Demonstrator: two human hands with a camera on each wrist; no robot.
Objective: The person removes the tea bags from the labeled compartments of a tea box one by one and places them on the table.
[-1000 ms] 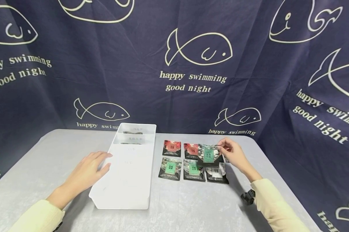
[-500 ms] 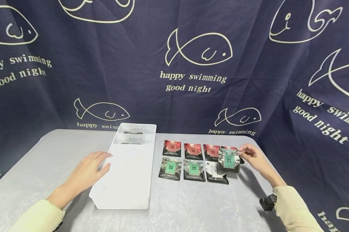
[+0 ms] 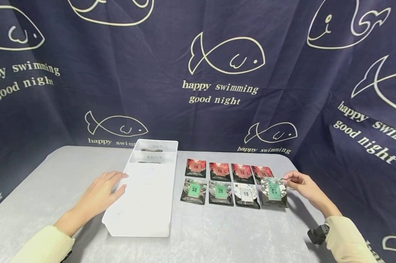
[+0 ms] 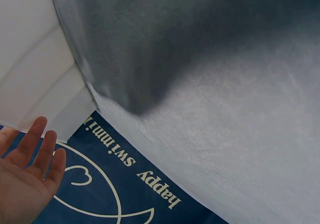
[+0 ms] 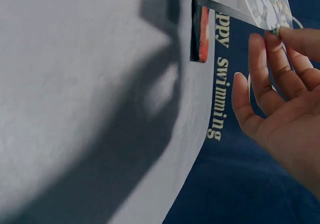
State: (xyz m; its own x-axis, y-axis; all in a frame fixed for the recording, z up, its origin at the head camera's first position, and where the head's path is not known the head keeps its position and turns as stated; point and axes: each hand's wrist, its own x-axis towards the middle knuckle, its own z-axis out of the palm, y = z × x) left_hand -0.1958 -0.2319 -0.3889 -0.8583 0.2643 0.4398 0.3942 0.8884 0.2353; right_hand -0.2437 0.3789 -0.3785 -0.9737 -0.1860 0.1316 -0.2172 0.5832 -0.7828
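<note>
My right hand pinches the top right corner of a tea sachet with a teal label and a white-flower print. In the right wrist view, thumb and index finger grip that sachet's corner. It hangs at the right end of the front row, overlapping the bottom of a red-label sachet. My left hand rests with its fingers extended on the left rim of a white divided box. In the left wrist view the left fingers lie against the box's outer side.
Several red-label sachets form the back row. Two green-label sachets and a white-label sachet lie in front. Sachet tops show in the box's two far compartments. A dark fish-print cloth hangs behind the grey table.
My right hand has carried the teal-label sachet rightward and toward me, from above the middle sachets to the right end of the front row. My left hand has stayed on the box.
</note>
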